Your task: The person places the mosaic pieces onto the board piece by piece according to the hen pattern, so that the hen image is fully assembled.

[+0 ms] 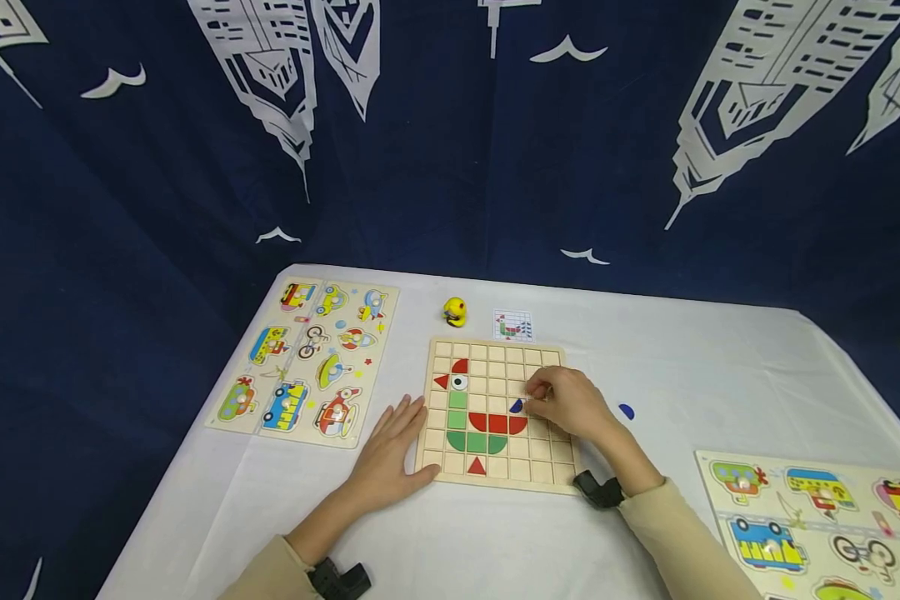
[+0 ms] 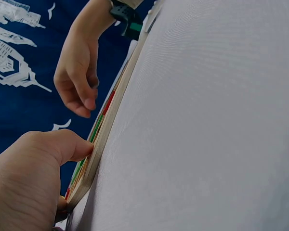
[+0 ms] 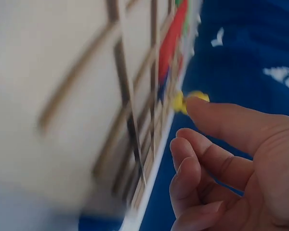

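Because the wooden grid board [image 1: 497, 414] lies flat on the white tablecloth [image 1: 667, 367] and would slide under a push, it is steadied in the head view by the left hand [image 1: 390, 446], whose straight, spread fingers are laid against the board's left edge with nothing gripped; the right hand [image 1: 570, 404] is held over the board's right half with its fingers curled inward beside a blue piece [image 1: 517, 406] set just above the row of red pieces, though whether that piece is actually pinched cannot be told from here; a second blue piece [image 1: 626, 411] lies apart on the cloth to the right, presumably kept within reach, and a pattern card [image 1: 513, 325] and a yellow toy [image 1: 455, 311] are stood just beyond the board's far edge, where the card can be consulted; vehicle puzzles [image 1: 307, 354] are laid aside at the far left and near right. Seen from the left wrist, the left hand [image 2: 31, 180] is pressed thumb-first against the board's thin edge [image 2: 103, 139], bracing it, while the right hand [image 2: 79, 77] hangs over the coloured pieces with fingertips drawn together. Seen from the right wrist, the picture is blurred; the right hand's fingers [image 3: 216, 163] are loosely curled beside the board's grid [image 3: 130, 110], and nothing is visibly held between them.
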`<action>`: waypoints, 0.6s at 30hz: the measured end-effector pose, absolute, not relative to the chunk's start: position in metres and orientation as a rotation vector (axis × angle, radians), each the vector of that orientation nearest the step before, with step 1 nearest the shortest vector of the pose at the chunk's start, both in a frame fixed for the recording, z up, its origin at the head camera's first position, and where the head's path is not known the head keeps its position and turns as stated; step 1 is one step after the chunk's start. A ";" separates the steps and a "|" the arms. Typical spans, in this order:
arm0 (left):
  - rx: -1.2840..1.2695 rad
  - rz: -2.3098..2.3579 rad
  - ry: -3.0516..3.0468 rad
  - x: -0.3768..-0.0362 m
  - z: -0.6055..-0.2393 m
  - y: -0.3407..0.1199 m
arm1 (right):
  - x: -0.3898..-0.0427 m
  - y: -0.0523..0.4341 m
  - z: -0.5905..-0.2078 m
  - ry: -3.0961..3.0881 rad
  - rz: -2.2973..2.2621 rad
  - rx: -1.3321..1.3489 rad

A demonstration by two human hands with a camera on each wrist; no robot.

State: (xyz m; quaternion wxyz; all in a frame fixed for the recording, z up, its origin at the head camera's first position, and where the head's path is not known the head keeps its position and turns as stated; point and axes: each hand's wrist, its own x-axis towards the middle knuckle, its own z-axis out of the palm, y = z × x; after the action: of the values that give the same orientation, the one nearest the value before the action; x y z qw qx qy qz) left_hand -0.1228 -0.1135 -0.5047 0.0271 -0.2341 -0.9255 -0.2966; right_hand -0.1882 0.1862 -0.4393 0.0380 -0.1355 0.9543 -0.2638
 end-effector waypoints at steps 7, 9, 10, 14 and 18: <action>-0.723 -0.922 -2.868 -0.122 -0.503 -0.112 | -0.179 0.237 -0.434 3.030 -0.912 -0.227; -0.723 -0.926 -2.864 -0.122 -0.504 -0.112 | -0.175 0.254 -0.433 3.061 -0.923 -0.159; -0.725 -0.925 -2.862 -0.122 -0.504 -0.112 | -0.173 0.261 -0.434 3.071 -0.928 -0.118; -0.718 -0.916 -2.851 -0.122 -0.505 -0.112 | -0.166 0.285 -0.438 3.071 -0.928 0.007; -0.696 -0.933 -2.858 -0.121 -0.505 -0.112 | -0.162 0.294 -0.443 3.030 -0.928 0.034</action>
State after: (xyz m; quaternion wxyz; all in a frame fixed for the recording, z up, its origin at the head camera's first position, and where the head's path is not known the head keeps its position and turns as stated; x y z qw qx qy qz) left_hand -0.1213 -0.1116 -0.5046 0.0278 -0.2255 -0.9258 -0.3022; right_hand -0.1623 0.2943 -0.4428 -0.0138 0.0109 0.9560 -0.2929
